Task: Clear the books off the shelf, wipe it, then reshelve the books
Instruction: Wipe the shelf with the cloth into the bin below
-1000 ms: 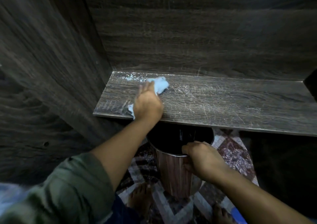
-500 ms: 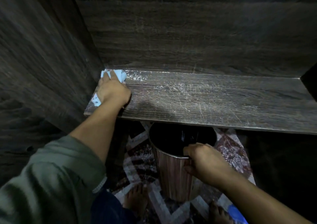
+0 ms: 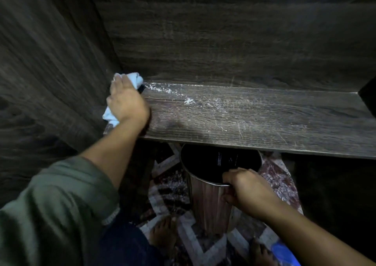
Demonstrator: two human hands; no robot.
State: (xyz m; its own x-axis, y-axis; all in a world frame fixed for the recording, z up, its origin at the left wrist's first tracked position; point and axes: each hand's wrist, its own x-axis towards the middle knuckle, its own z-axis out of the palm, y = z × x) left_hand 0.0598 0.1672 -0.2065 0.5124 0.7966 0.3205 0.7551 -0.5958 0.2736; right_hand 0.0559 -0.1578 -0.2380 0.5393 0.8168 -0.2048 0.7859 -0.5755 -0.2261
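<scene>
Hard in shelf [image 3: 254, 121] corner: cloth [image 3: 135, 78], left hand [image 3: 127, 102]; right hand [image 3: 246, 192] on bin [image 3: 207, 204].

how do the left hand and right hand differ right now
The left hand presses a pale blue cloth into the back left corner of the shelf; the right hand grips the rim of the bin. The left hand is up on the shelf, the right hand below its front edge. Both are bare.

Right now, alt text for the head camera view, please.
A left hand presses a light blue cloth into the back left corner of a dusty dark wooden shelf, while the right hand grips the rim of a bin below.
</scene>
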